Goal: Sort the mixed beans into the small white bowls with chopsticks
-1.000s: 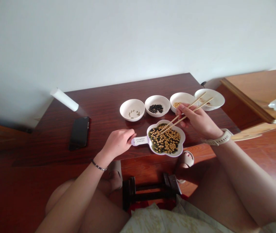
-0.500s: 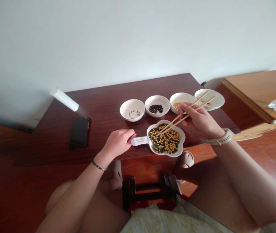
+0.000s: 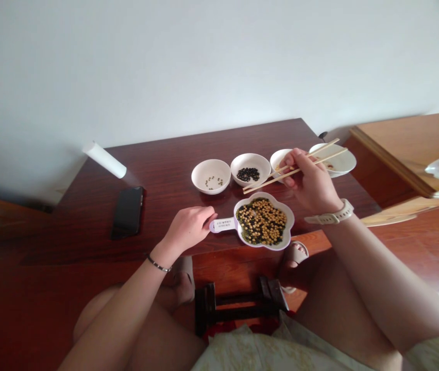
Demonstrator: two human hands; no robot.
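"White, flower-shaped dish [image 3: 289,220]: state position and support."

"At the near edge of the worktop [image 3: 173,178], carrying mixed yellow and dark beans [image 3: 262,222]. The left grip [image 3: 188,226] is clamped on its handle [image 3: 224,224]. The right grip [image 3: 313,181] is closed around the chopsticks [image 3: 266,183]; whether a bean sits between the tips cannot be told."

"Recommended handling?"

"Steady the dish by its handle. Align the tips and press lightly; round beans will probably slip under force."

"Differences from the earlier frame?"

"Tips stood among the beans; now they hang clear, near the bowl of black beans [image 3: 250,161]. Left grip: unchanged."
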